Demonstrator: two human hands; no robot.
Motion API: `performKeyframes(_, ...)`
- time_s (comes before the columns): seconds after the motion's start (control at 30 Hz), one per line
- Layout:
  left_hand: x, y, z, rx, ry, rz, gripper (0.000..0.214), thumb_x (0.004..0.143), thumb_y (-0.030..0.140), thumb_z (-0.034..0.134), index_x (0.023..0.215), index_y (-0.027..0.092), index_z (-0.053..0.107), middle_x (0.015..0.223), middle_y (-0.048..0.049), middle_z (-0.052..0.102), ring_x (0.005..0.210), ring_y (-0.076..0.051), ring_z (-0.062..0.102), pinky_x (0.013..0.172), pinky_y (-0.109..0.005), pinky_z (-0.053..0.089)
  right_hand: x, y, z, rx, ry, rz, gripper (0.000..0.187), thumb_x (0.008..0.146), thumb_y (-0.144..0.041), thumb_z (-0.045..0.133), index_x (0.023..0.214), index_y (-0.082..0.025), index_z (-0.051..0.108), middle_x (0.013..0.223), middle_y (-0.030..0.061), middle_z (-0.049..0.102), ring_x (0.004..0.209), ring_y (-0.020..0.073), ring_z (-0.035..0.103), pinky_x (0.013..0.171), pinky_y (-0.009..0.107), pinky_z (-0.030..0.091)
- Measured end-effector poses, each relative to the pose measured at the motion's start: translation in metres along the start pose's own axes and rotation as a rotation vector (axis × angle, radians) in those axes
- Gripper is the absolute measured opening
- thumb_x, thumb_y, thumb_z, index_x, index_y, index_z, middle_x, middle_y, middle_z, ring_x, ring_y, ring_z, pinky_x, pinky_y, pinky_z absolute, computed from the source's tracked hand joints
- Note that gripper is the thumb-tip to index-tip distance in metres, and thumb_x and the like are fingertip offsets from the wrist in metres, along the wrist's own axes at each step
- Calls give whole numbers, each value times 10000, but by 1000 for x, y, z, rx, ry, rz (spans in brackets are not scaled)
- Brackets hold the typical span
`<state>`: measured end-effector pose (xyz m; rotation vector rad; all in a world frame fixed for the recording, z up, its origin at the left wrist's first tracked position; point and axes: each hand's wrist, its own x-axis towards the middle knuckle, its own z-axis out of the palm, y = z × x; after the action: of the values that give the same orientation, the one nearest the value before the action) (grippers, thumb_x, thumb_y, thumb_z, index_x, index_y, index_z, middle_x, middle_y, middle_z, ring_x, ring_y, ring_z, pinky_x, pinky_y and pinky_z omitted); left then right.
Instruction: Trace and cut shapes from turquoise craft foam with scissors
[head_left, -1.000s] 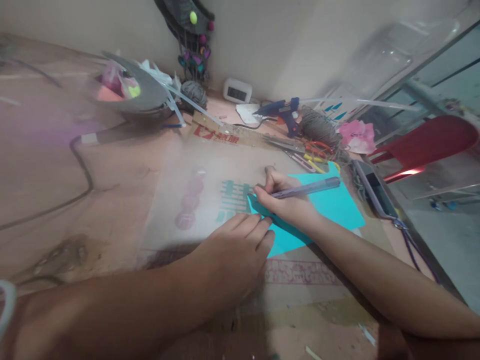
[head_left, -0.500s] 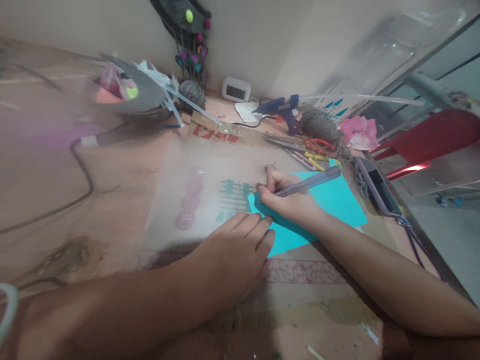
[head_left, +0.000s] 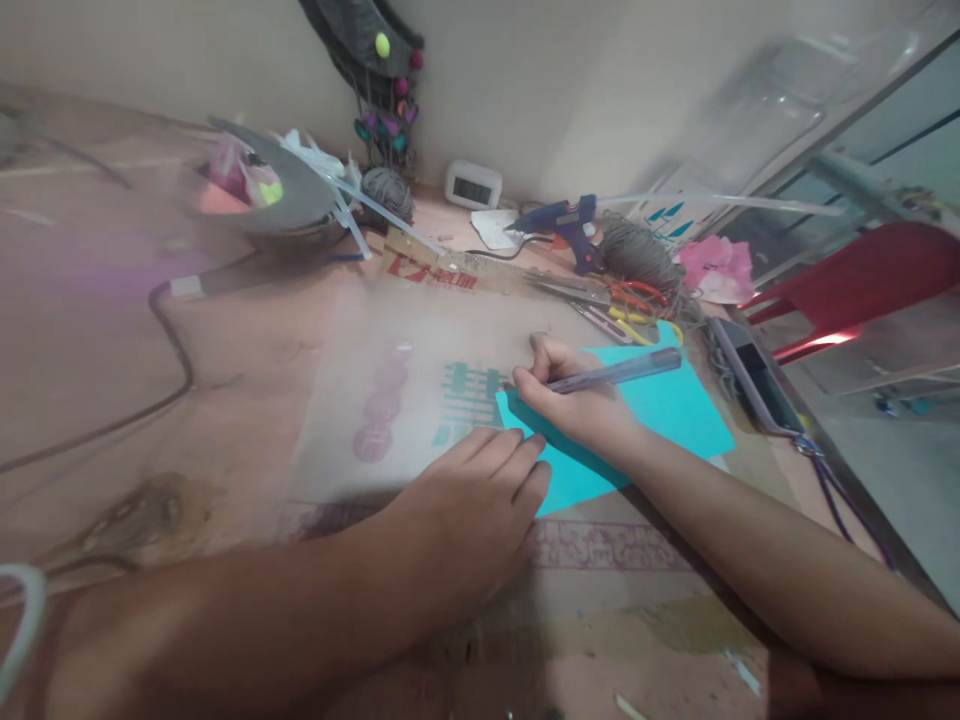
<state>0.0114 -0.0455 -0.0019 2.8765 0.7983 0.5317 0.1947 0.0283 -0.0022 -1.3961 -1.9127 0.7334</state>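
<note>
Turquoise paper (head_left: 679,410): flat on a printed translucent sheet (head_left: 322,440), right of centre, under both hands; part of it hidden by the right hand and forearm.
Pen (head_left: 637,368): purplish, slanted, barrel end up to the right over the paper; tip hidden.
Right hand (head_left: 574,395): closed around pen, thumb uppermost, over paper's left part.
Left hand (head_left: 480,485): palm down, fingers together, fingertips at paper's lower-left edge; thumb hidden, cannot tell if it pinches anything.
Behind paper: orange-handled scissors (head_left: 641,297), pink craft knife (head_left: 606,322) near them.
Farther back: blue glue gun (head_left: 562,222), grey yarn (head_left: 637,250) beside it, white clock (head_left: 474,186) by the wall.
Right edge of surface (head_left: 240,410): phone (head_left: 754,375), apart from paper.
Beyond edge: red chair (head_left: 877,275).
</note>
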Motion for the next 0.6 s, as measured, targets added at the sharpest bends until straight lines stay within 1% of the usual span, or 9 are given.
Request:
performKeyframes(0.13, 1, 0, 1, -2, -1, -11, 357, 969, 310, 528, 1225, 99, 659, 1327, -133, 673, 1166, -289, 613, 1007, -415, 456, 0, -5, -3, 87, 62, 24, 304, 824, -289, 599, 625, -243, 373, 555, -71, 374, 516, 108, 377, 505, 260, 300)
performKeyframes(0.2, 1, 0, 1, 0, -4, -11, 342, 962, 309, 539, 1216, 113, 658, 1339, -128, 666, 1174, -286, 609, 1009, -414, 455, -1, -8, -5, 114, 66, 33, 304, 826, -300, 608, 627, -243, 386, 543, -74, 374, 505, 104, 365, 490, 253, 290)
performKeyframes(0.3, 2, -1, 1, 13, -15, 3, 323, 966, 307, 535, 1212, 134, 654, 1320, -121, 674, 1158, -285, 615, 998, -416, 459, -3, -10, -6, 156, 6, 43, 293, 847, -355, 627, 666, -238, 427, 543, -76, 394, 496, 102, 365, 467, 246, 273)
performKeyframes(0.37, 2, -1, 1, 32, -15, 15, 332, 971, 305, 527, 1225, 128, 646, 1297, -127, 682, 1153, -289, 616, 996, -420, 458, -3, -8, -5, 170, -47, 48, 290, 850, -380, 644, 697, -235, 444, 553, -77, 415, 490, 99, 373, 460, 243, 270)
performKeyframes(0.47, 2, -1, 1, 42, -19, 22, 352, 975, 295, 514, 1252, 109, 630, 1297, -139, 676, 1172, -293, 607, 1011, -421, 452, -2, -4, -3, 123, -63, 42, 297, 834, -335, 651, 683, -236, 415, 561, -81, 404, 483, 91, 367, 459, 240, 264)
performKeyframes(0.6, 3, -2, -1, 18, -46, 15, 320, 980, 288, 500, 1213, 121, 644, 1274, -131, 680, 1158, -294, 609, 1005, -423, 457, 2, -1, -1, 33, -24, 4, 294, 808, -261, 592, 629, -238, 360, 554, -78, 349, 492, 94, 342, 475, 245, 267)
